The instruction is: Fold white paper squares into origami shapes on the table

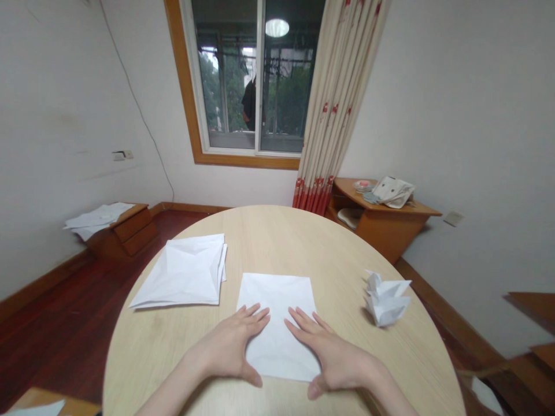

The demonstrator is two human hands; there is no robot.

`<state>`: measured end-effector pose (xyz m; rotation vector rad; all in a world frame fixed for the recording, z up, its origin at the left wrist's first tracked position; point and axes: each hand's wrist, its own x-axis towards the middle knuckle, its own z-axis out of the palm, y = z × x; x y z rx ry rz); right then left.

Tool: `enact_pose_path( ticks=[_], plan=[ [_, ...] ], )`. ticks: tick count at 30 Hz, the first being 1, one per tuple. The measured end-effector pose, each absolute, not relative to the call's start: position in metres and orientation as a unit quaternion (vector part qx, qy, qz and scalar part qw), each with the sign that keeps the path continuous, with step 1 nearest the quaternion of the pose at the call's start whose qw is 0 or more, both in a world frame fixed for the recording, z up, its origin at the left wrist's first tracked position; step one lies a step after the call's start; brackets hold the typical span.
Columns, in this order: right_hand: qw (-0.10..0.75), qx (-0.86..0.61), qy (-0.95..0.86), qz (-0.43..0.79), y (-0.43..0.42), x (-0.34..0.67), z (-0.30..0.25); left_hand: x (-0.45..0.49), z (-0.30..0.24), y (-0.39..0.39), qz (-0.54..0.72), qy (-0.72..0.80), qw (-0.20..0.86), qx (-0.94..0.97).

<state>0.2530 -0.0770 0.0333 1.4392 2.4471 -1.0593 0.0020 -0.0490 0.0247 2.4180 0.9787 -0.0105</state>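
Note:
A square sheet of white paper lies flat on the round wooden table, right in front of me. My left hand rests on its left side, fingers spread and pointing forward, the thumb by the near edge. On the right side of the sheet lies my right hand, also spread, its thumb by the near right corner. Neither hand grips anything. Faint creases show on the paper.
To the left on the table is a stack of creased white paper sheets. Folded paper pieces stand near the right edge. Beyond the table are a drawer cabinet with papers, a corner cabinet with a cloth bag, and a curtain.

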Motion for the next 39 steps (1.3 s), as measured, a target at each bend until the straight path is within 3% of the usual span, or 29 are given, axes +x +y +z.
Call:
enact_pose_path(
  ticks=[9,22,28,39],
  plan=[
    [0.035,0.473,0.802,-0.363,-0.077,0.257,0.035,-0.004,0.024,-0.048,0.037,0.361,0.262,0.894],
    [-0.066,0.488,0.777,-0.392,-0.079,0.270,0.040,-0.009,0.038,-0.051,0.113,0.398,0.291,0.863],
    [-0.157,0.492,0.768,-0.378,-0.083,0.274,0.035,-0.009,0.043,-0.052,0.161,0.390,0.316,0.849],
    [-0.209,0.520,0.766,-0.316,-0.083,0.277,0.030,-0.010,0.046,-0.051,0.198,0.395,0.283,0.851]
  ],
)
